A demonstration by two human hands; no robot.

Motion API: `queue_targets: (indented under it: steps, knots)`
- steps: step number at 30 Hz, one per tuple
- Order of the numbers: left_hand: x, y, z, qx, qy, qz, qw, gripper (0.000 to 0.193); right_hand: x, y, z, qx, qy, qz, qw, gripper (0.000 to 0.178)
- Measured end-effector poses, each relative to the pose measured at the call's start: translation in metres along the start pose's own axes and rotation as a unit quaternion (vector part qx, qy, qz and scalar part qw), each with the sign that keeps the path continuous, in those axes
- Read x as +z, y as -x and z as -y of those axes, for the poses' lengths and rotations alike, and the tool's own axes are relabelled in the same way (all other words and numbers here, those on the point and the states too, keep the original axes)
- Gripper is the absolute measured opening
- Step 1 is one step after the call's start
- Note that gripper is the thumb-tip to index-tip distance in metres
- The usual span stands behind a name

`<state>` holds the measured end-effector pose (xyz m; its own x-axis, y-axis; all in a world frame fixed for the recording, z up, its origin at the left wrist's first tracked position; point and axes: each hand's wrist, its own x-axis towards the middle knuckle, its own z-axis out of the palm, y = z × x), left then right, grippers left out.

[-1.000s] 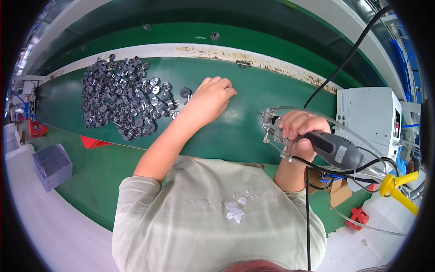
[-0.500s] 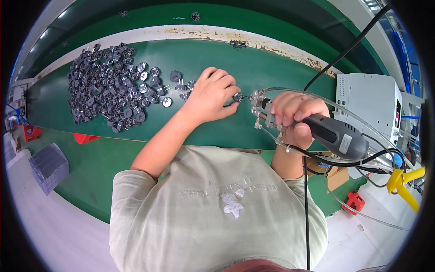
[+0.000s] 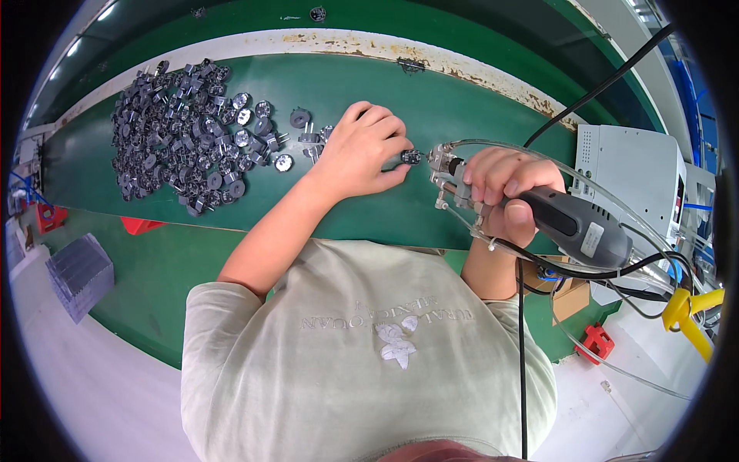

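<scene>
My left hand (image 3: pixel 360 152) is closed, thumb and fingertips pinching a small dark plug part (image 3: pixel 412 157) just over the green bench. In my right hand (image 3: pixel 504 185) is a dark grey powered screwdriver (image 3: pixel 577 223), lying nearly level with its metal nose (image 3: pixel 442 160) toward the left. That nose's tip is right beside the pinched part; whether they touch is too small to tell. A few loose plug parts (image 3: pixel 309 138) with metal prongs lie by my left wrist, partly hidden by the hand.
A large heap of grey plug parts (image 3: pixel 173 146) covers the bench's left side. At right stands a white box-shaped machine (image 3: pixel 627 169). Cables and a clear hose (image 3: pixel 616 208) trail from the screwdriver, near a yellow strap (image 3: pixel 693 312). A rusty white rail (image 3: pixel 308 40) edges the bench's far side.
The plug part between my left fingers has turned: its round shiny face showed before, now its darker side. Both hands stay nearly in place, and the whole view has shifted slightly.
</scene>
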<state>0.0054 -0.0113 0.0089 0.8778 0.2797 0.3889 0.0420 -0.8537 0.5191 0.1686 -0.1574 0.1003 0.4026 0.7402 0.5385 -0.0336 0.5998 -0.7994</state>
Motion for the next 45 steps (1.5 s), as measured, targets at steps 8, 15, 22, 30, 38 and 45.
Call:
queue_targets:
  steps: [8, 15, 22, 30, 38, 45]
  knots:
    - [0.001, 0.001, 0.002, 0.005, 0.007, 0.003, 1.000, 0.027, -0.001, 0.000, -0.001, 0.011, 0.028, 0.019, 0.999, 0.031]
    - [0.004, 0.001, 0.004, 0.021, 0.010, 0.000, 1.000, 0.027, 0.008, -0.002, -0.008, -0.007, 0.066, 0.041, 0.997, 0.021]
    - [0.000, 0.002, 0.005, 0.021, 0.022, 0.008, 1.000, 0.025, 0.013, -0.010, -0.008, 0.011, 0.062, 0.060, 0.996, 0.022]
    - [-0.001, 0.004, 0.003, 0.010, 0.012, 0.005, 1.000, 0.027, 0.008, -0.011, 0.028, -0.018, 0.040, 0.065, 0.997, 0.027]
    - [0.000, 0.004, 0.005, 0.016, 0.018, 0.011, 1.000, 0.026, 0.011, 0.000, 0.001, 0.003, -0.023, 0.014, 1.000, 0.030]
    - [-0.001, 0.005, 0.005, 0.011, 0.020, 0.015, 1.000, 0.025, 0.006, 0.001, 0.000, 0.019, -0.004, 0.061, 0.998, 0.024]
